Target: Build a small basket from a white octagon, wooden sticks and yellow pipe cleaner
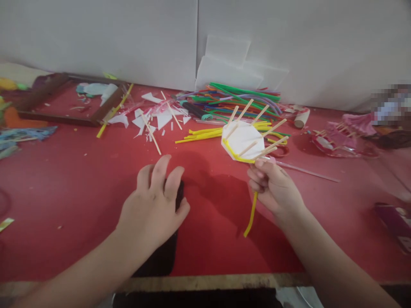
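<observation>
Between thumb and fingers, my right hand (pixel 272 184) pinches the near edge of a white polygonal foam piece (pixel 245 136). Several short wooden sticks (pixel 259 113) rise from around its rim. A yellow pipe cleaner (pixel 252 214) runs along the piece's left and near edges, passes through my grip and dangles below. My left hand (pixel 154 196) is held palm down with its fingers spread and nothing in them. Under it lies a dark flat object (pixel 160 256), perhaps a phone, partly hidden by the hand and forearm.
Behind the foam piece lie a heap of coloured pipe cleaners (pixel 221 96), a few yellow ones (pixel 202 135) and white scraps (pixel 163 119). A brown frame (pixel 58 116) sits at the back left. At the right are a pink stick-and-fabric craft (pixel 340 137) and a purple box (pixel 393 224).
</observation>
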